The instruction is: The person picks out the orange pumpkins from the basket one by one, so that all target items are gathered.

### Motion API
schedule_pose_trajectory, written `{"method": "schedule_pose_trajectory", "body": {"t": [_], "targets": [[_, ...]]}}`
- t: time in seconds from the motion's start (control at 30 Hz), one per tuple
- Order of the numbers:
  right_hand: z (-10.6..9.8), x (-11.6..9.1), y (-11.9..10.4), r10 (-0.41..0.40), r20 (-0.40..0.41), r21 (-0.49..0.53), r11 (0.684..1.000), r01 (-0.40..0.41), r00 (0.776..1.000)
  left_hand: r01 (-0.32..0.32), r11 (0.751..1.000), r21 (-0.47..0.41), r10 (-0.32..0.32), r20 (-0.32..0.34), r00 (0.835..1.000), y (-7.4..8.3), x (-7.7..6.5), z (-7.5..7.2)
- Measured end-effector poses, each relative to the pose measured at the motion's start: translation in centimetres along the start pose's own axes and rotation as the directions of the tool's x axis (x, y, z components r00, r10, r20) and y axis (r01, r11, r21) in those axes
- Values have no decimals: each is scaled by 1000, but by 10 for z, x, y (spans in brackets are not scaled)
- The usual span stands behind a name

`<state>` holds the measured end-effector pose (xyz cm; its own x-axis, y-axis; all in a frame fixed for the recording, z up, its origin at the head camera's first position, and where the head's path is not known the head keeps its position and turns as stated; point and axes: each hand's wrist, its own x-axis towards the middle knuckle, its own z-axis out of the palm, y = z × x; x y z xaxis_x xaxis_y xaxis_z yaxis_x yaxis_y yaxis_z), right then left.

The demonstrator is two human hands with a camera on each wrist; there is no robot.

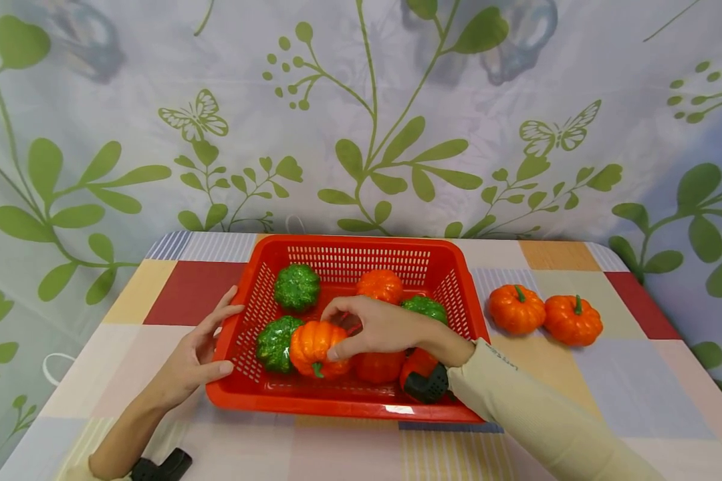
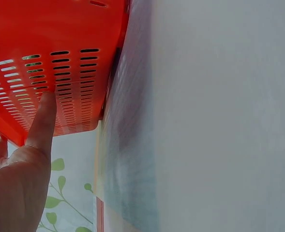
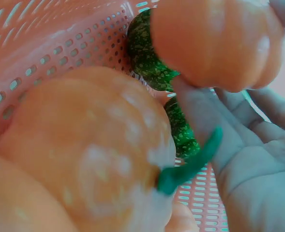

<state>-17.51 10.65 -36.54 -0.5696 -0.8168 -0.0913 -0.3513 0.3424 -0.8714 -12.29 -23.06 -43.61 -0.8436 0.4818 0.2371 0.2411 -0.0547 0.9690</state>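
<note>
My right hand (image 1: 385, 325) reaches into a red plastic basket (image 1: 361, 405) and pinches an orange toy pumpkin (image 1: 313, 345) between thumb and fingers. In the right wrist view, this pumpkin (image 3: 219, 43) shows above the fingers, with green pumpkins behind it. My left hand (image 1: 192, 357) is at the basket's left side, its fairly straight fingers and thumb touching the rim. The left wrist view shows one straight digit against the slotted outer wall (image 2: 74, 87). Green pumpkins (image 1: 297, 287) sit in the basket's left part, one partly hidden by the held pumpkin.
More pumpkins lie in the basket: an orange one (image 1: 380, 285) at the back, a green one (image 1: 424, 307) behind my right forearm, others partly covered by it. Two orange pumpkins, one nearer (image 1: 516, 309) and one farther right (image 1: 573, 321), stand on the patchwork tablecloth (image 1: 343, 451). A patterned curtain hangs behind.
</note>
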Motion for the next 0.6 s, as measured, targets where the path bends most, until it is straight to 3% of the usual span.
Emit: {"method": "schedule_pose_trajectory", "body": {"t": [0.2, 0.43, 0.6], "targets": [[-1, 0, -3, -48, -28, 90, 995, 50, 998, -2, 1000, 1, 2, 0, 1000, -1, 0, 0], [-1, 1, -3, -157, -24, 59, 986, 158, 987, 1, 1000, -6, -1, 0, 1000, -3, 0, -2], [-2, 2, -4, -140, -48, 101, 984, 144, 989, 0, 1000, -13, 0, 3, 1000, -3, 0, -2]]}}
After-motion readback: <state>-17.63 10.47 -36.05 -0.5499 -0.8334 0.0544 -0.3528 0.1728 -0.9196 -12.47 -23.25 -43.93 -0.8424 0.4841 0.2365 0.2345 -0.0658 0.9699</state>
